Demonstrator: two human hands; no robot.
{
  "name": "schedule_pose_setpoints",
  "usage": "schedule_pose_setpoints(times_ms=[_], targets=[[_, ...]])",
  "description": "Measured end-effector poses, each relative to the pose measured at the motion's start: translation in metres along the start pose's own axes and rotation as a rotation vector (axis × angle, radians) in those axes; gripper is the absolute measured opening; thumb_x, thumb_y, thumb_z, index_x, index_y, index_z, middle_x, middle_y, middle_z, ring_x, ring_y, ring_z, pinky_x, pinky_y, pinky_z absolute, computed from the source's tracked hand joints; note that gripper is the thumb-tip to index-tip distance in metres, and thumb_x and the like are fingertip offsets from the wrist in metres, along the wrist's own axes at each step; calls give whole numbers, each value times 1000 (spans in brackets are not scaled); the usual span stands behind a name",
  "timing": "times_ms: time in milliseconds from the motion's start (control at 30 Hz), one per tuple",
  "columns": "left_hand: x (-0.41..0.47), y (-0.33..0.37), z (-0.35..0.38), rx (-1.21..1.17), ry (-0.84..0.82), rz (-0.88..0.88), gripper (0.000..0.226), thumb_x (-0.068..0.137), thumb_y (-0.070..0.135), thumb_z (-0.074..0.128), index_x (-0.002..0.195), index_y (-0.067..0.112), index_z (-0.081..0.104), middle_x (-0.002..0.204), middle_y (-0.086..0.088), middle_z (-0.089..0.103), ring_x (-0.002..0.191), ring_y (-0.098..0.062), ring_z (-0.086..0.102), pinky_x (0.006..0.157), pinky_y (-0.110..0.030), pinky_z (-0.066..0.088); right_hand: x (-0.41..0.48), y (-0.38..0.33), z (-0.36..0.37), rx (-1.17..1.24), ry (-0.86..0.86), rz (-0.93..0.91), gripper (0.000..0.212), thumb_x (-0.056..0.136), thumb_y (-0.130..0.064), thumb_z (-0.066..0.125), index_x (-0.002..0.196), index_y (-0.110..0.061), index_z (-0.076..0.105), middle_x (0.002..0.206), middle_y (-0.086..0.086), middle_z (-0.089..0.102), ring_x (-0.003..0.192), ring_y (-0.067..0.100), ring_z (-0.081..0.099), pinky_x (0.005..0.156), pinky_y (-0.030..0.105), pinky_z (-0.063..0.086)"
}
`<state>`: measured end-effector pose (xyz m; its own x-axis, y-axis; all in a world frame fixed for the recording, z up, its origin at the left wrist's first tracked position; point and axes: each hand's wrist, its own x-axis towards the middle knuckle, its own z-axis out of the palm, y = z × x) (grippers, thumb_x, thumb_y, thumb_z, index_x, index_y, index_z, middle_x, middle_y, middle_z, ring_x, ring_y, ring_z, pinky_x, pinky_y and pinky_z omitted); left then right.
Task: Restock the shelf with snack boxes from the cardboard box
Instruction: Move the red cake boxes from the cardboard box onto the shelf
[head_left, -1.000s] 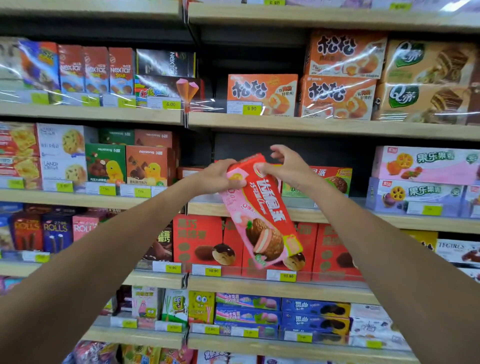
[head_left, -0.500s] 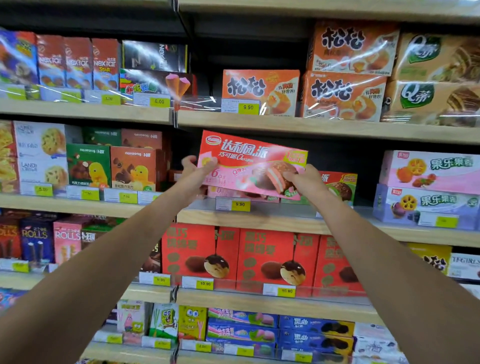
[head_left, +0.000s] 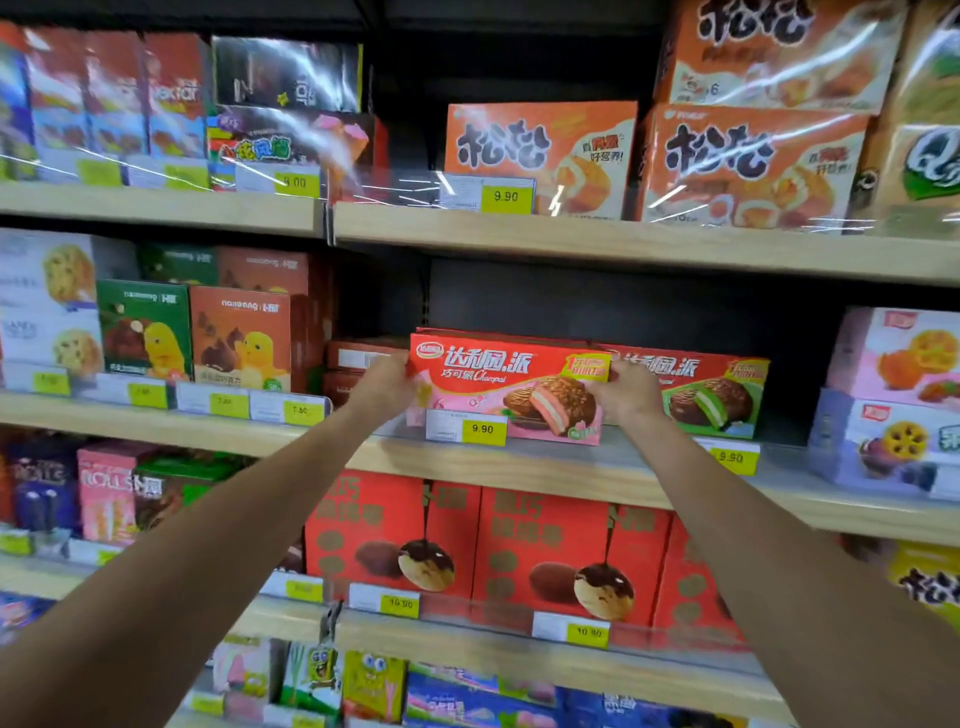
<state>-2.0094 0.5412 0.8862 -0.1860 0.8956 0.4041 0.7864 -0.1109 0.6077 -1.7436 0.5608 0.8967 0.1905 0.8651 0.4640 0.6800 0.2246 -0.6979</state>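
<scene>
Pink pie box btwn hands, green-filling box just right, price tag in front

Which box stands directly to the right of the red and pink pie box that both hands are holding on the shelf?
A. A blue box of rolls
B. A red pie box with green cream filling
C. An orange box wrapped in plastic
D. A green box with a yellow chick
B: right of the red and pink pie box, held by the left hand and right hand, stands the red pie box with green cream filling.
</scene>
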Motion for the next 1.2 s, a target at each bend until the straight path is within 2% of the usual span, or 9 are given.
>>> schedule_pose_setpoints(times_ms=[200, 467, 567, 767, 867, 933, 1000, 1100, 1200], targets=[[16, -5, 12, 93, 63, -39, 29, 91, 17, 45, 115, 8, 59, 118, -14, 64, 108, -34, 59, 92, -41, 49, 7, 8, 17, -114, 59, 1, 25, 92, -32, 56, 104, -11, 64, 109, 12, 68, 104, 31, 61, 81, 33, 47], [20, -13, 25, 135, 143, -99, 31, 92, 30, 41, 114, 10, 50, 115, -7, 63, 107, -32, 59, 93, -39, 41, 5, 7, 18, -157, -65, -47, 19, 87, -20, 53, 101, -11, 61, 103, 11, 67, 98, 32, 61, 83, 36, 50], [20, -14, 26, 143, 150, -107, 32, 93, 30, 39, 114, 9, 49, 115, -9, 63, 108, -32, 59, 93, -39, 41, 0, 4, 13, -91, -116, -32, 14, 85, -16, 55, 98, -12, 60, 99, 9, 67, 95, 30, 62, 83, 40, 52], [13, -9, 16, 112, 64, -97, 29, 91, 25, 42, 112, 8, 53, 113, -9, 63, 106, -32, 59, 94, -39, 44, -11, -6, 2, 122, -187, 53, 30, 91, -6, 53, 120, -2, 56, 100, 7, 55, 104, 26, 58, 95, 47, 49], [10, -12, 14, -17, 52, -39, 31, 86, 26, 48, 113, 12, 52, 113, -6, 65, 106, -29, 61, 92, -41, 48, -16, -6, -1, 196, -93, 36, 33, 87, -5, 52, 118, -4, 59, 110, 9, 61, 100, 22, 56, 89, 37, 47], [3, -14, 18, -110, 75, -5, 34, 85, 22, 52, 117, 13, 51, 115, -5, 63, 104, -26, 60, 88, -37, 48, -21, -5, 1, 325, 14, 28, 29, 83, -3, 51, 108, -7, 64, 107, 11, 64, 100, 26, 60, 89, 41, 50], [-12, -7, 21, -274, 106, 31, 35, 88, 12, 52, 124, 9, 49, 113, -5, 61, 95, -19, 57, 79, -28, 47, -33, -12, 2, 486, 40, 37, 21, 84, 2, 48, 94, -9, 63, 93, 14, 64, 80, 25, 64, 72, 37, 55], [-45, 9, 21, -637, 103, 91, 34, 91, -4, 44, 125, -2, 49, 91, -1, 56, 77, -8, 52, 66, -13, 44, -59, -28, 11, 644, -55, 69, 25, 91, -1, 44, 75, -15, 57, 71, 11, 60, 46, 12, 57, 39, 19, 45], [-75, 9, 24, -783, 30, 74, 24, 91, -7, 41, 105, 5, 55, 79, 0, 60, 61, -4, 59, 60, -22, 44, -88, -31, 33, 680, -228, 97, 22, 92, -7, 49, 73, -15, 57, 58, 3, 61, 36, 6, 54, 37, 18, 39]])
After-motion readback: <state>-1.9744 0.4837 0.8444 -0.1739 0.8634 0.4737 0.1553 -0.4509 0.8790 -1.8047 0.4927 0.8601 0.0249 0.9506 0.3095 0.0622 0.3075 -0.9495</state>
